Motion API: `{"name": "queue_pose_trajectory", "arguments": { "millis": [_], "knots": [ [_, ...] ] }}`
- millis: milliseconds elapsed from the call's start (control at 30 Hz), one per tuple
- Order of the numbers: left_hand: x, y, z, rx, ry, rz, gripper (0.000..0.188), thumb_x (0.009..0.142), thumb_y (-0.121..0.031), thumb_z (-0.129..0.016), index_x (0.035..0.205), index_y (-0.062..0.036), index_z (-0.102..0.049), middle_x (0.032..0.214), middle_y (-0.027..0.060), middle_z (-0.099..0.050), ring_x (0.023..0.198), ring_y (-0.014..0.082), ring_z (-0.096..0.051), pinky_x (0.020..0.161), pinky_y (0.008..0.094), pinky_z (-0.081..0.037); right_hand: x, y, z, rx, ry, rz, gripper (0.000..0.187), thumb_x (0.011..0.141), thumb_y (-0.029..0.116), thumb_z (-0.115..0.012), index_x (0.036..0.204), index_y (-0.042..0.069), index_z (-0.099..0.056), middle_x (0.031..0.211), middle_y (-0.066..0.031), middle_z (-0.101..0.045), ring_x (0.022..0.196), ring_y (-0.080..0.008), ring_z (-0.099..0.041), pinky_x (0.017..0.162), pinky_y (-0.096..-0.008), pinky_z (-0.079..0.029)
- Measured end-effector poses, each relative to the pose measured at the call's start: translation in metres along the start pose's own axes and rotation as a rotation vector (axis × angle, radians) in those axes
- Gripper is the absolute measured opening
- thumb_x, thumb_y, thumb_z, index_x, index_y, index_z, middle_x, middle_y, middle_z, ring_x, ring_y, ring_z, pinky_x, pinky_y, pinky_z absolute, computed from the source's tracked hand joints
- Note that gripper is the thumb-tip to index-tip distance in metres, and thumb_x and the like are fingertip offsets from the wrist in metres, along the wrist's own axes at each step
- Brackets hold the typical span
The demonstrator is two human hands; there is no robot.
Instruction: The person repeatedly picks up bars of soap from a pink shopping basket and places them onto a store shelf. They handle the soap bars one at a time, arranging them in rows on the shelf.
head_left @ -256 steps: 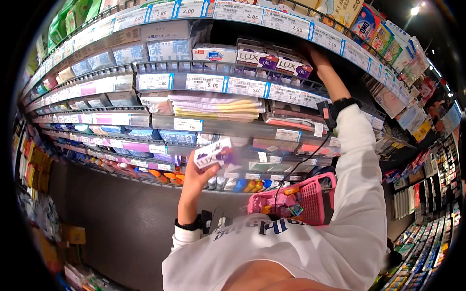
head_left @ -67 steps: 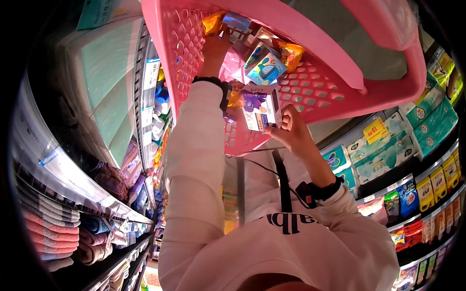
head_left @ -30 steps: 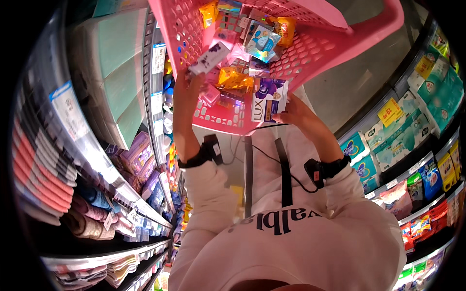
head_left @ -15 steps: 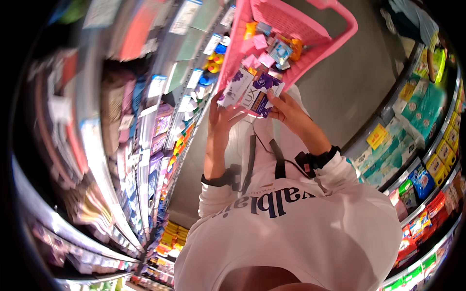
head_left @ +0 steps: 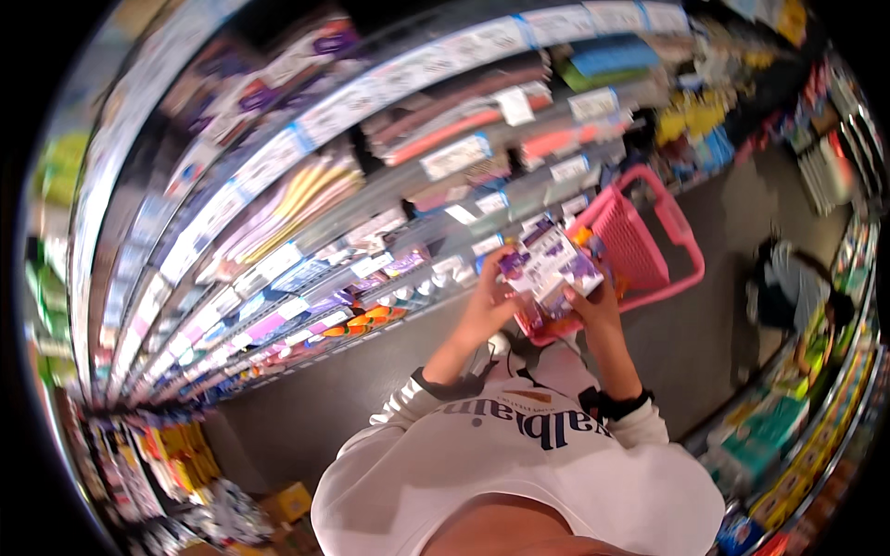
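Note:
Two white-and-purple soap boxes (head_left: 547,261) are held close together in front of me, blurred by motion, so where one ends and the other begins is hard to make out. My left hand (head_left: 489,301) grips them at their left side, its thumb across the near edge. On the right side my right hand (head_left: 598,310) closes around them, thumb on top. Directly beneath and beyond the boxes is a pink plastic basket (head_left: 693,255) with a raised handle. Some orange and other small packs inside it peek out past the boxes; the rest of its contents are hidden.
Long store shelves (head_left: 399,130) with folded cloths and price tags run along the left and far side. A crouching person (head_left: 788,287) is on the right, beside a lower shelf with green packs (head_left: 765,431). Yellow packages (head_left: 176,459) stand at the lower left.
My view has swung left, bringing the shelves across the top and the basket to the right. The two boxes, side by side before, now overlap between my hands.

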State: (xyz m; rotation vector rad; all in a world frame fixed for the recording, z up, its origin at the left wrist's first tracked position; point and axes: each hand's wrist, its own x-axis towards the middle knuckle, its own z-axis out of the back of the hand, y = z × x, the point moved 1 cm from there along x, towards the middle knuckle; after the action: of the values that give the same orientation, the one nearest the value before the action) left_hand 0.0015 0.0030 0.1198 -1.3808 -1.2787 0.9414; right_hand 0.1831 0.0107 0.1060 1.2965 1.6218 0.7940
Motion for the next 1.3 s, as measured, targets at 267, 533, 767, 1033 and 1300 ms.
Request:
{"name": "queue_pose_trajectory", "arguments": {
  "millis": [267, 533, 767, 1033, 1300],
  "knots": [
    [-0.028, -0.022, 0.011, 0.024, -0.036, 0.033, 0.064, 0.073, 0.003, -0.062, 0.127, -0.0088, -0.03, 0.117, 0.0091, -0.042, 0.1, 0.0158, -0.051, 0.078, 0.0268, -0.045, -0.023, -0.005, -0.034, -0.162, 0.051, -0.137, 0.037, 0.082, 0.029, -0.059, 0.105, 0.002, -0.049, 0.092, -0.0038, -0.054, 0.083, -0.0105, -0.051, 0.072, -0.0234, -0.041],
    [-0.035, -0.049, 0.035, -0.128, -0.169, -0.021, 0.06, 0.072, 0.006, -0.057, 0.126, -0.0082, -0.035, 0.113, 0.01, -0.045, 0.091, 0.017, -0.057, 0.075, 0.0291, -0.051, -0.003, 0.058, -0.054, -0.254, 0.416, -0.234, 0.041, 0.084, 0.037, -0.055, 0.107, 0.003, -0.051, 0.088, -0.0021, -0.057, 0.079, -0.0083, -0.056, 0.062, -0.022, -0.046],
    [-0.033, -0.11, 0.064, -0.053, -0.347, -0.305, 0.065, 0.071, -0.001, -0.061, 0.129, -0.0051, -0.031, 0.115, 0.0148, -0.047, 0.093, 0.0233, -0.057, 0.08, 0.0328, -0.05, 0.059, 0.142, -0.099, 0.064, 0.689, 0.027, 0.049, 0.077, 0.0, -0.057, 0.121, 0.001, -0.037, 0.114, -0.0101, -0.048, 0.104, -0.022, -0.05, 0.086, -0.0354, -0.045],
    [-0.057, -0.126, 0.07, -0.078, -0.551, -0.435, 0.069, 0.068, -0.012, -0.066, 0.128, -0.0037, -0.033, 0.118, 0.0136, -0.044, 0.102, 0.0257, -0.053, 0.084, 0.0358, -0.048, 0.12, 0.216, -0.231, -0.304, 0.76, 0.808, 0.034, 0.075, 0.009, -0.067, 0.101, 0.001, -0.047, 0.1, -0.0091, -0.056, 0.094, -0.0135, -0.053, 0.08, -0.0247, -0.042],
    [-0.086, -0.116, 0.073, -0.09, -0.673, -0.427, 0.07, 0.068, -0.017, -0.068, 0.128, -0.0024, -0.033, 0.119, 0.0127, -0.043, 0.104, 0.0249, -0.051, 0.081, 0.035, -0.05, 0.155, 0.202, -0.286, -0.186, 0.742, 0.885, 0.034, 0.075, 0.02, -0.07, 0.095, 0.001, -0.05, 0.093, -0.0088, -0.059, 0.086, -0.0104, -0.054, 0.074, -0.0222, -0.042]
  ]
}}
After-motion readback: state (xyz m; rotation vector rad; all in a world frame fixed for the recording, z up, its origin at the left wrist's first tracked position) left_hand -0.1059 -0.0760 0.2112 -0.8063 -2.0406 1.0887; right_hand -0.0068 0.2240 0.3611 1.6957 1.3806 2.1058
